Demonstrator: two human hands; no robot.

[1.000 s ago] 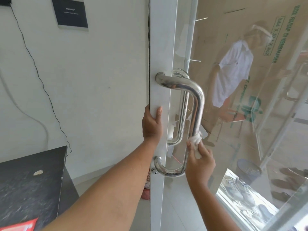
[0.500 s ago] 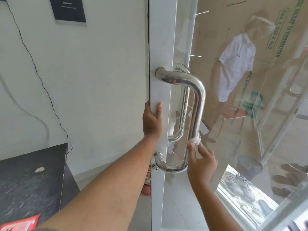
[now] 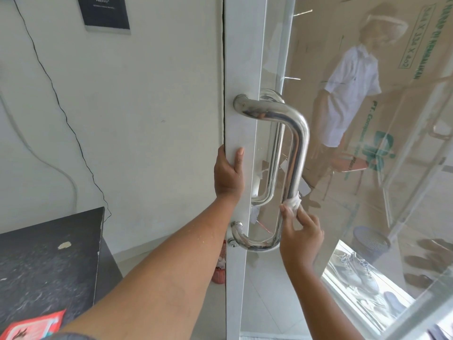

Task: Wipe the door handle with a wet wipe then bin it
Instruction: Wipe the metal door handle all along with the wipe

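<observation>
Head view: our right hand (image 3: 302,231) pinches wet wipe (image 3: 293,202) against door handle (image 3: 297,153); left hand (image 3: 228,175) grips door edge (image 3: 241,69) beside handle; loose pinch risks dropping wipe

A single view is provided, from a wide-angle camera worn on the person's head. It faces forward and slightly downward, toward the edge of a white-framed glass door (image 3: 241,69). The camera sits close to the door: both forearms enter from the bottom edge and extend upward into the middle of the frame. The door handle (image 3: 295,153) lies near the centre of the picture, the left hand (image 3: 229,174) just left of it and the right hand (image 3: 301,235) below it. A white wall fills the left half; a dark tabletop (image 3: 49,253) occupies the lower left corner. Wide-angle distortion bends straight lines near the edges. No second view overlaps this one.
</observation>
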